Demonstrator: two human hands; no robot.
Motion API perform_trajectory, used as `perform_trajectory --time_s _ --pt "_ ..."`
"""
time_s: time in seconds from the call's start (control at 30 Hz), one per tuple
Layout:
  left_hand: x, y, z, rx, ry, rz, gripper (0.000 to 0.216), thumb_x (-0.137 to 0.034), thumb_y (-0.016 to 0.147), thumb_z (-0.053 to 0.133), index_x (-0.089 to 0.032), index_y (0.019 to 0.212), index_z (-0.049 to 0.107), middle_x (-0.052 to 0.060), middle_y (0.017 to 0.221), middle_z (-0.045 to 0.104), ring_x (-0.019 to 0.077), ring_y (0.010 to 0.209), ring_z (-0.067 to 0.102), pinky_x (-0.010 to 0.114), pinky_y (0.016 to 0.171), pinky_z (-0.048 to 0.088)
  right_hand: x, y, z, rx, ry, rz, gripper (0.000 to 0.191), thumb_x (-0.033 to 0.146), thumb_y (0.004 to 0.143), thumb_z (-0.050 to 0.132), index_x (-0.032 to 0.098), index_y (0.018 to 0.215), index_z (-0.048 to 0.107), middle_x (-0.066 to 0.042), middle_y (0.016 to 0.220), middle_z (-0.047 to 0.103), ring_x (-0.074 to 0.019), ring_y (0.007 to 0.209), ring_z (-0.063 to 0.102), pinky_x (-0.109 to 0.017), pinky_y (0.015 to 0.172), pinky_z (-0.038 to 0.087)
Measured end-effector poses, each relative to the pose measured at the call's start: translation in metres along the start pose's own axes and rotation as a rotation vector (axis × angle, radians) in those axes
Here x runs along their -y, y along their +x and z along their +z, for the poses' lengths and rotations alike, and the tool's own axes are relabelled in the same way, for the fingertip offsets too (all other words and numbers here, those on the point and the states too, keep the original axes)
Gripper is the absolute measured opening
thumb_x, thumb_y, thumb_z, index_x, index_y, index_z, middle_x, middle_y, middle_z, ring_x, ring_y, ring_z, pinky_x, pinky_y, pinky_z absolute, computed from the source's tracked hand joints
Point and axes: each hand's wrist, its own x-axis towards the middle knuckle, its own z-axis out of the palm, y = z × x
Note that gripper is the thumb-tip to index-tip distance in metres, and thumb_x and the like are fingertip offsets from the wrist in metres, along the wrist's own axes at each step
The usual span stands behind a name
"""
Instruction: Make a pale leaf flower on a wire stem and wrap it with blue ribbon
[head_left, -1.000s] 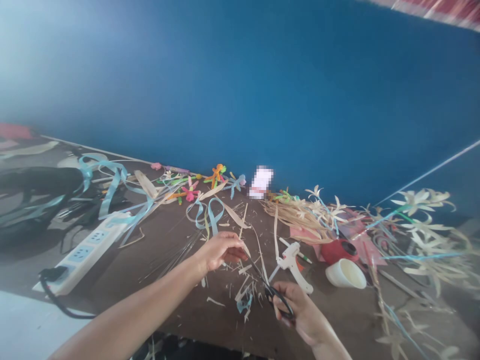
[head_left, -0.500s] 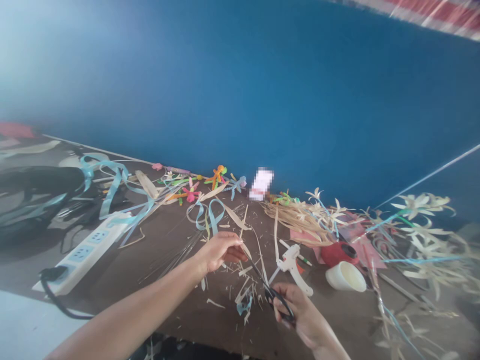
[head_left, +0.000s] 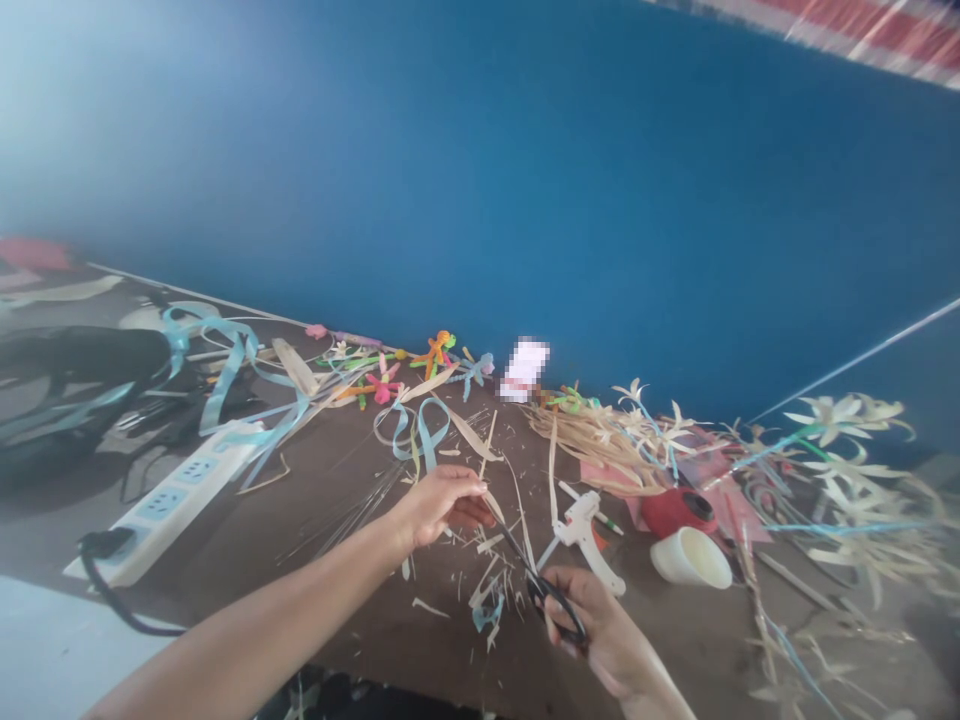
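My left hand (head_left: 439,503) pinches the end of a thin pale straw strip (head_left: 496,510) over the brown table (head_left: 330,560). My right hand (head_left: 592,630) grips black-handled scissors (head_left: 541,585), whose blades point up-left toward the strip near my left fingers. Small straw cuttings (head_left: 487,590) lie scattered on the table between both hands.
A white glue gun (head_left: 585,530), a white cup (head_left: 690,558) and a red round object (head_left: 679,510) sit to the right. Straw flowers (head_left: 840,450) pile at far right. A white power strip (head_left: 176,495), blue ribbons (head_left: 225,370) and pipe-cleaner figures (head_left: 431,352) lie left and back.
Both hands stay almost in place with the strip and scissors; the view has shifted slightly.
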Motion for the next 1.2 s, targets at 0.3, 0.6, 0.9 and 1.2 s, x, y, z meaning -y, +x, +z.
perform_trajectory --time_s 0.3,0.6,0.9,1.2 --pt "0.0034 0.0021 -0.0049 0.015 0.014 0.005 0.019 -0.031 0.064 0.064 -0.015 0.067 0.054 0.006 0.062 0.068 0.0184 0.062 0.066 0.021 0.049 0.043 -0.0055 0.0031 -0.0011 0.007 0.001 -0.002 0.036 0.044 0.066 0.067 0.013 0.070 0.050 0.002 0.045 0.053 -0.0014 0.033 0.031 -0.014 0.033 0.017" --pt "0.0057 0.0022 -0.0075 0.030 0.073 0.052 0.016 -0.030 0.067 0.061 -0.015 0.066 0.058 0.005 0.061 0.068 0.0180 0.060 0.066 0.021 0.048 0.044 -0.0019 0.0049 0.0011 -0.001 -0.032 0.014 0.038 0.046 0.064 0.068 0.014 0.066 0.048 0.003 0.043 0.052 -0.0010 0.032 0.030 -0.014 0.032 0.018" --pt "0.0066 0.0021 -0.0090 0.028 0.071 0.046 0.017 -0.031 0.068 0.062 -0.015 0.067 0.057 0.005 0.062 0.068 0.0178 0.061 0.066 0.020 0.048 0.044 -0.0043 0.0053 0.0002 0.004 -0.004 0.006 0.038 0.047 0.065 0.067 0.013 0.069 0.049 0.003 0.045 0.053 -0.0012 0.034 0.031 -0.014 0.034 0.019" --pt "0.0059 0.0026 -0.0097 0.035 0.057 0.030 0.019 -0.031 0.066 0.063 -0.014 0.067 0.057 0.006 0.061 0.068 0.0179 0.061 0.066 0.021 0.049 0.044 -0.0014 0.0062 0.0005 0.003 -0.013 0.007 0.039 0.047 0.064 0.068 0.014 0.066 0.047 0.003 0.044 0.052 -0.0011 0.033 0.029 -0.014 0.033 0.016"
